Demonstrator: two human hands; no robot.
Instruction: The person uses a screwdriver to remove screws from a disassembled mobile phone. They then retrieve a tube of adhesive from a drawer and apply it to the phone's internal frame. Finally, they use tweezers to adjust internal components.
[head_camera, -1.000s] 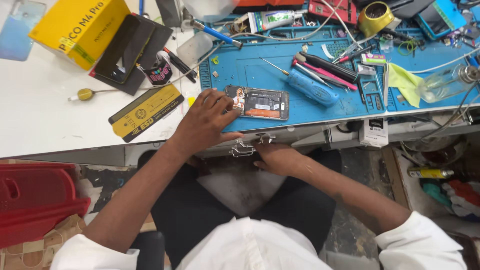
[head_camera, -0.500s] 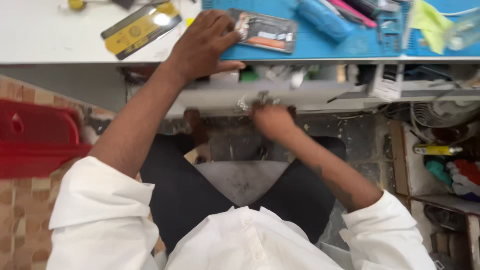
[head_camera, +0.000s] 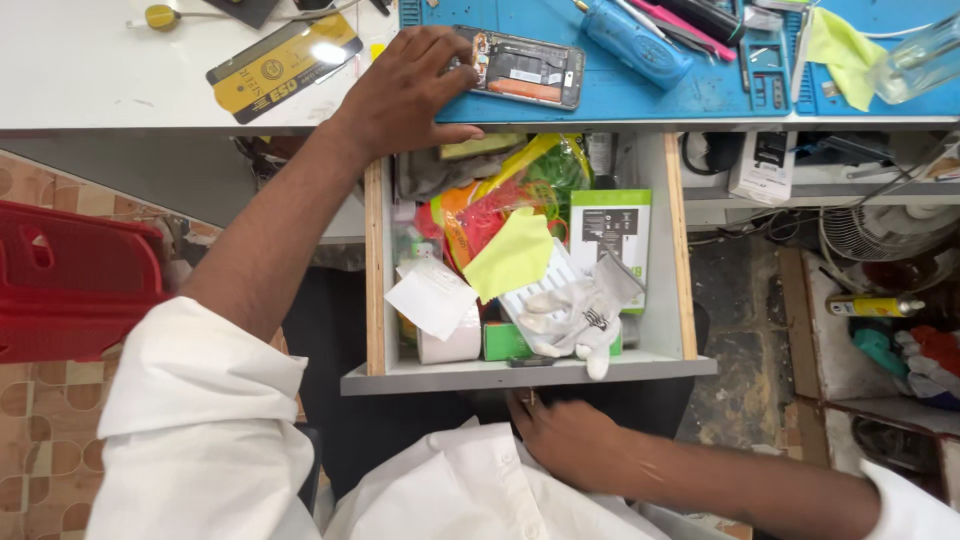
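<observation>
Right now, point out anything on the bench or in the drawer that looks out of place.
The phone on the blue mat lies with its back off, insides bare, under the left hand. The drawer is crammed: a white glove flops over its front edge.

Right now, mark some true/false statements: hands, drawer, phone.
1. The left hand rests on the opened phone. True.
2. The drawer is shut. False: it is pulled out, contents showing.
3. A white glove lies in the drawer. True.
4. The right hand grips the blue tool. False: it is below the drawer front; the tool lies on the blue mat.
5. A yellow cloth lies in the drawer. True.
</observation>
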